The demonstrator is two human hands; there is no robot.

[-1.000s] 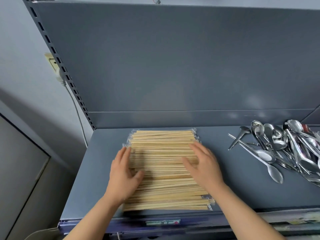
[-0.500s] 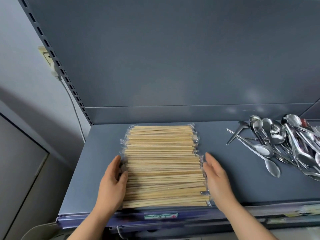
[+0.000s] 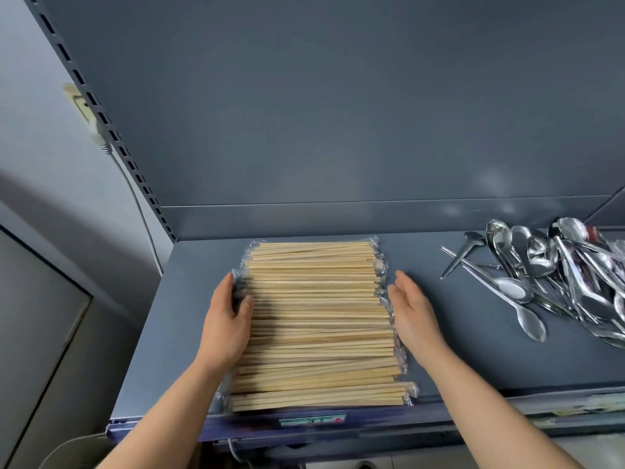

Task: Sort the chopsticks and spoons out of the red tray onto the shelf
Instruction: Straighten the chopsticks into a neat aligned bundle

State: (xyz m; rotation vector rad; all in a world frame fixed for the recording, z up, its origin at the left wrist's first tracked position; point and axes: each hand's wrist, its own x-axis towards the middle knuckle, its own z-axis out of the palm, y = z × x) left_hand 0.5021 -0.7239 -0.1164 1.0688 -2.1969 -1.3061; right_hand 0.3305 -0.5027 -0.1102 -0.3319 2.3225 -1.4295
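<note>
A wide pile of wooden chopsticks [image 3: 318, 319] in clear wrappers lies flat on the grey shelf [image 3: 456, 360], ends pointing left and right. My left hand [image 3: 226, 326] presses with straight fingers against the pile's left ends, its thumb lying on top. My right hand [image 3: 414, 316] stands edge-on with straight fingers at the pile's right ends, touching or nearly touching the wrappers. A heap of metal spoons [image 3: 554, 279] lies on the same shelf at the right. The red tray is not in view.
The shelf's grey back panel [image 3: 338, 113] rises behind the pile. A slotted upright [image 3: 111, 137] runs along the left side, with a wall socket and cable [image 3: 84, 113] beyond it. A label strip [image 3: 313, 420] runs along the shelf's front edge.
Both hands slid off the top of the chopstick pile to its left and right ends. They now bracket the pile from the sides, and its ends look more even.
</note>
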